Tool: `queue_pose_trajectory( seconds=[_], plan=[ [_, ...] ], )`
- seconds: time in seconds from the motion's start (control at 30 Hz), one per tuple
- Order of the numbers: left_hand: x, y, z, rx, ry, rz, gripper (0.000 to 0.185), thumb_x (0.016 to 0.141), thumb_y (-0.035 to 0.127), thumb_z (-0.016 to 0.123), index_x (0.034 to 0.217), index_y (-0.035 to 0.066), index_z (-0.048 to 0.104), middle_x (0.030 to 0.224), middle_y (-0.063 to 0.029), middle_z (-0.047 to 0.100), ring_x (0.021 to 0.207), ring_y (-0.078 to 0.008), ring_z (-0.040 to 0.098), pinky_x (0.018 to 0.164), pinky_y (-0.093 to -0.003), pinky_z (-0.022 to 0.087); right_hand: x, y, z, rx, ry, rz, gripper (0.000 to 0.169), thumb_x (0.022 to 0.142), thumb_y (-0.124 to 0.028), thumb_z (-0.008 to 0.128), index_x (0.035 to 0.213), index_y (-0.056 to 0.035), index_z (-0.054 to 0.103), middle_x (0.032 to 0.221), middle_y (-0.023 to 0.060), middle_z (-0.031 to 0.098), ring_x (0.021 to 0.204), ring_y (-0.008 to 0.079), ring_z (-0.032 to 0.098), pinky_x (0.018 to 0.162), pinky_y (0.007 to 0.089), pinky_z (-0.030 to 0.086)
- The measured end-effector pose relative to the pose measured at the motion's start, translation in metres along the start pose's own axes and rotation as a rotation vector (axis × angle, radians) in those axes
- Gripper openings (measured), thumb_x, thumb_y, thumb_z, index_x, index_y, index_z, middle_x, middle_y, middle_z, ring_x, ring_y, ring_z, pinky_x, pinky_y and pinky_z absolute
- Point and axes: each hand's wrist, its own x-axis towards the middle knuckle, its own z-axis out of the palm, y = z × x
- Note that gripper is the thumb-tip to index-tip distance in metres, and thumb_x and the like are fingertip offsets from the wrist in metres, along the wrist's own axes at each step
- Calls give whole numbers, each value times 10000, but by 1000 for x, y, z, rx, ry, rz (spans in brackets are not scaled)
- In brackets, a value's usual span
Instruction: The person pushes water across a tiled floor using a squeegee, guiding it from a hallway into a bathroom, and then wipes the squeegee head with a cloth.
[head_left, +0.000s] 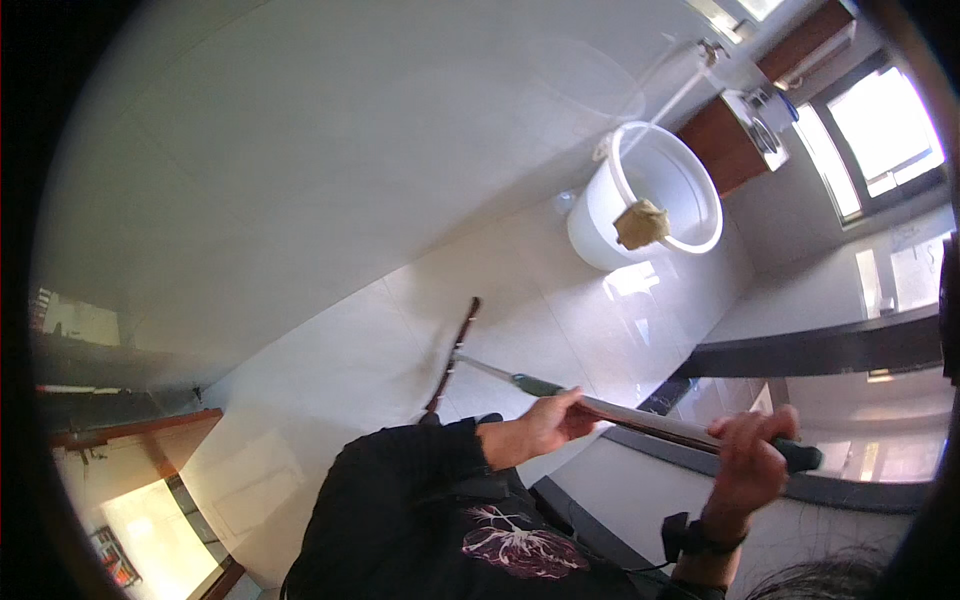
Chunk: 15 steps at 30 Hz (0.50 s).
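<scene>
Both my hands grip the metal pole of a long-handled floor mop (652, 424), or a similar floor tool. My left hand (551, 424) is wrapped around the middle of the pole, just behind a dark green collar (536, 385). Higher up, my right hand (752, 459) closes around the pole beside its dark green end cap (799, 454). The tool's narrow dark head (454, 356) rests on the pale tiled floor (517, 300) near my feet. Its exact make-up is too small to tell.
A large white bucket (592, 217) stands by the wall, with a yellowish-brown cloth (643, 224) over its rim. A tap (711, 52) and pipe are above it. A dark-framed doorway or glass panel (795, 349) lies to the right; a brown wooden door frame (150, 431) to the left.
</scene>
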Motion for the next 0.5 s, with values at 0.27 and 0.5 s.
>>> queue_pose_trajectory(
  seconds=[0.27,0.5],
  plan=[
    [-43,80,-134,-11,271,360,359,922,328,418,858,-2,545,838,-154,610,746,-264,589,660,-359,499,4,134,58,539,45,418,144,704,63,459,734,-62,393,609,73,467,606,194,467,795,405,430],
    [-51,111,-201,14,295,458,352,943,323,364,877,23,535,847,-135,612,754,-228,582,647,-325,492,-23,195,98,561,-98,433,151,717,55,450,756,-77,389,633,47,427,619,184,438,843,424,397]
  ],
)
